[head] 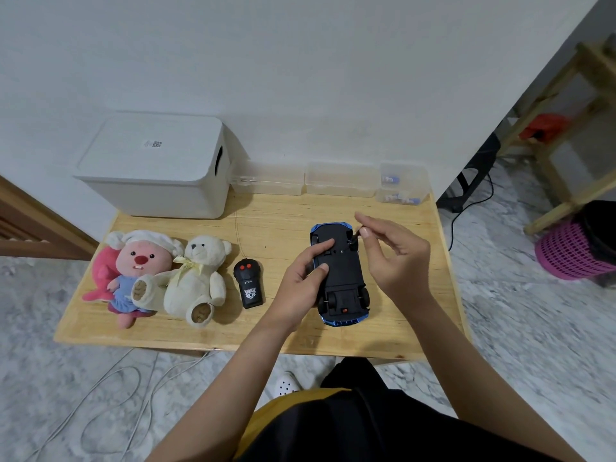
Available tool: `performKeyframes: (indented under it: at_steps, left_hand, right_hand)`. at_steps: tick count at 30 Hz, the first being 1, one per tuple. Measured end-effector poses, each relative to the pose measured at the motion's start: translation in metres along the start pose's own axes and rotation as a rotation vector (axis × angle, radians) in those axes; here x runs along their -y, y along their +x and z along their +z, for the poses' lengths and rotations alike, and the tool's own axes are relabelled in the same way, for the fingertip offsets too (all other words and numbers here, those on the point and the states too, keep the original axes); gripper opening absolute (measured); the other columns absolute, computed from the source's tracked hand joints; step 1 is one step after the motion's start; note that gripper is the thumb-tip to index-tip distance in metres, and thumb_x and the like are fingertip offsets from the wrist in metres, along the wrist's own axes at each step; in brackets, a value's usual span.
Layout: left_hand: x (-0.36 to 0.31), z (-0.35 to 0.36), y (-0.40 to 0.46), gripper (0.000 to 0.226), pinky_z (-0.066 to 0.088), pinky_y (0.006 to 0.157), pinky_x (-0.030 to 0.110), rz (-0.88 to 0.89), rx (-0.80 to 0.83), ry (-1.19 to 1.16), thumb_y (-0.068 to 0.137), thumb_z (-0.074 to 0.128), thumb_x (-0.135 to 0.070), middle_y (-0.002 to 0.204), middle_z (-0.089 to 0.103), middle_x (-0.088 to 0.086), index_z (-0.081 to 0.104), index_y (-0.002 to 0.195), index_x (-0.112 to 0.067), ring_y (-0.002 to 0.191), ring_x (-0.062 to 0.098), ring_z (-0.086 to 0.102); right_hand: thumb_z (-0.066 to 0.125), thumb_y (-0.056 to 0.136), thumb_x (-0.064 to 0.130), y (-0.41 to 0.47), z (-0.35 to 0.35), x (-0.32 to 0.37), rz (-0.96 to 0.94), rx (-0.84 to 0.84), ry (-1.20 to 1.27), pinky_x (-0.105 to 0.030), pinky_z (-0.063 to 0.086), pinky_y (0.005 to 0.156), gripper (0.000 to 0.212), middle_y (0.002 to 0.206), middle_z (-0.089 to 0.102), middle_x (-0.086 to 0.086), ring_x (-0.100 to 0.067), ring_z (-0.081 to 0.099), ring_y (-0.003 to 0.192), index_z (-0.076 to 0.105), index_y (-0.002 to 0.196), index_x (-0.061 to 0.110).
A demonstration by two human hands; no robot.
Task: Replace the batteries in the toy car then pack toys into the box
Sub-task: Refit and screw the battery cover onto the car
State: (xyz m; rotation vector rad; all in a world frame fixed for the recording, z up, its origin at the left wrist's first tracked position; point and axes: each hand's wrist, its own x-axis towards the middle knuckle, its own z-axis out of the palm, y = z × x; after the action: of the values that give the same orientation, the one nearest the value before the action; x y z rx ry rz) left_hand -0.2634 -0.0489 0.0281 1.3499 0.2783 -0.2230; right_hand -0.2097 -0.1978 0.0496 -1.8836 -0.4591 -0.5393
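Two hands work above the table (186, 331): my left hand (300, 278) grips the upturned toy car (340, 278), my right hand (393, 251) pinches a small dark tool (355, 235) at its underside, likely opening the battery cover, which next needs steady turning.

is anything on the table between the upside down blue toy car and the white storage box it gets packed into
Nothing visible stands between the blue toy car and the white lidded storage box; only bare wooden table. The box's lid is still on.

Wooden table (276, 221): toys, box (156, 168), containers.
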Motion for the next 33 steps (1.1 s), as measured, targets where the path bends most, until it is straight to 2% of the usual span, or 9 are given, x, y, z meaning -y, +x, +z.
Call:
performKeyframes:
  at_steps: [3,7,11,13,17,21,27,31,33]
  left_hand:
    - [0.0,0.0,0.0,0.039,0.054,0.06,0.023,-0.003,-0.001,0.003,0.1,0.042,-0.006,0.112,0.063,-0.003,0.057,0.125,-0.032,0.082,-0.001,0.066]
    - [0.004,0.001,-0.003,0.039,0.055,0.061,0.025,-0.003,-0.001,0.012,0.099,0.043,-0.007,0.113,0.063,-0.003,0.058,0.119,-0.037,0.086,0.001,0.065]
    - [0.012,0.0,0.005,0.039,0.055,0.061,0.025,-0.056,-0.008,0.008,0.099,0.043,-0.006,0.109,0.063,-0.007,0.058,0.119,-0.037,0.084,-0.001,0.066]
    - [0.013,-0.001,0.004,0.039,0.055,0.063,0.025,-0.048,-0.007,0.008,0.099,0.043,-0.006,0.111,0.063,-0.005,0.058,0.118,-0.038,0.086,0.001,0.065]
    - [0.014,-0.003,0.005,0.039,0.054,0.06,0.023,-0.036,0.012,0.002,0.099,0.044,-0.007,0.111,0.062,-0.004,0.058,0.119,-0.037,0.085,0.001,0.065]
    - [0.017,-0.006,0.007,0.038,0.055,0.062,0.024,-0.035,0.019,0.004,0.1,0.045,-0.009,0.116,0.061,-0.001,0.056,0.124,-0.036,0.087,0.0,0.065]
    - [0.028,-0.015,0.014,0.039,0.059,0.079,0.041,0.008,-0.012,0.085,0.099,0.048,-0.015,0.125,0.058,-0.008,0.055,0.124,-0.044,0.101,0.009,0.065]
    - [0.031,-0.023,0.022,0.041,0.054,0.085,0.056,0.037,-0.036,0.154,0.098,0.049,-0.014,0.12,0.06,-0.014,0.055,0.122,-0.047,0.093,0.023,0.061]
    - [0.032,-0.027,0.025,0.042,0.054,0.084,0.055,0.052,-0.027,0.204,0.097,0.052,-0.014,0.123,0.058,-0.006,0.053,0.121,-0.049,0.104,0.023,0.059]
  right_hand:
    - [0.069,0.08,-0.003,0.0,0.0,0.002,0.018,-0.012,-0.004,-0.031,0.057,0.077,0.021,0.09,0.072,-0.005,-0.013,0.07,0.082,0.07,0.101,0.001]
    - [0.076,0.075,0.005,0.0,-0.001,0.002,0.002,-0.011,-0.033,-0.033,0.055,0.065,0.011,0.078,0.068,0.001,-0.01,0.064,0.069,0.072,0.085,0.004]
    - [0.068,0.081,0.002,-0.003,0.002,-0.006,0.077,0.052,-0.033,-0.035,0.058,0.077,0.015,0.096,0.072,-0.004,-0.011,0.069,0.09,0.071,0.095,0.005]
    - [0.067,0.081,-0.002,-0.006,0.002,-0.004,0.138,0.047,-0.018,-0.036,0.058,0.079,0.021,0.094,0.073,-0.001,-0.011,0.07,0.089,0.071,0.098,0.011]
    - [0.076,0.075,0.007,0.0,0.004,-0.001,0.195,0.039,-0.041,-0.023,0.054,0.074,0.027,0.075,0.069,0.003,-0.008,0.067,0.074,0.071,0.1,0.017]
    - [0.081,0.071,0.015,0.006,0.0,0.0,0.27,0.063,-0.045,-0.015,0.05,0.062,0.013,0.069,0.067,0.001,-0.007,0.062,0.064,0.074,0.081,0.015]
    - [0.08,0.072,0.015,0.003,-0.016,-0.016,0.533,0.073,-0.004,-0.037,0.057,0.062,0.018,0.063,0.07,-0.004,-0.023,0.069,0.063,0.065,0.067,0.009]
    - [0.077,0.074,0.006,-0.012,-0.021,-0.026,0.696,0.065,0.111,-0.045,0.059,0.072,0.011,0.066,0.069,-0.008,-0.027,0.069,0.068,0.067,0.078,0.005]
    - [0.072,0.079,0.003,-0.02,-0.019,-0.028,0.781,0.08,0.14,-0.043,0.059,0.075,0.011,0.069,0.069,-0.006,-0.024,0.069,0.071,0.07,0.086,0.012]
